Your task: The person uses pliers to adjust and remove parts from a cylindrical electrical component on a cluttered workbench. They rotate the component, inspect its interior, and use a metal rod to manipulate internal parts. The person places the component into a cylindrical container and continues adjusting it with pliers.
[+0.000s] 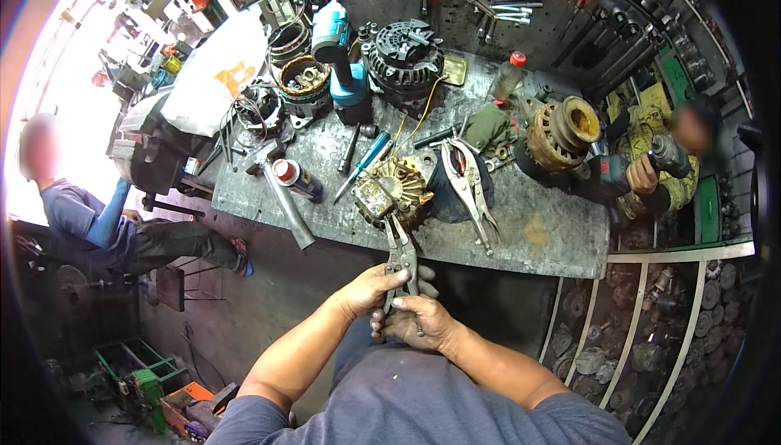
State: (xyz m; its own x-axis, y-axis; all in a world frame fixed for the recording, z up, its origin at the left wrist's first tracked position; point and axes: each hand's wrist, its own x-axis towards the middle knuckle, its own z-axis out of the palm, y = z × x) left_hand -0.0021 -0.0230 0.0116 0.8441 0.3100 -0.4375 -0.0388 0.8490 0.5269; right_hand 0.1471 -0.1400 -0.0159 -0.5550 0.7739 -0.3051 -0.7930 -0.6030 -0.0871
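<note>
Both my hands are closed around a pair of locking pliers [400,255], held in front of my body at the bench's near edge. My left hand [373,289] grips them just below the jaws. My right hand [423,320] wraps the lower handles, by the adjusting screw. The jaws point away from me, at the near side of a round metal alternator housing [400,181] with a boxy part on it; whether they touch it I cannot tell. Right of the housing, a larger pair of locking pliers [468,185] lies on a dark cloth [444,198].
On the metal bench [553,237] stand a blue cordless driver [350,87], an alternator [403,63], a rusty pulley unit [561,136], a spray can [298,179] and a metal tube [286,207]. One person [89,217] sits at left; another at right holds a power tool [669,156].
</note>
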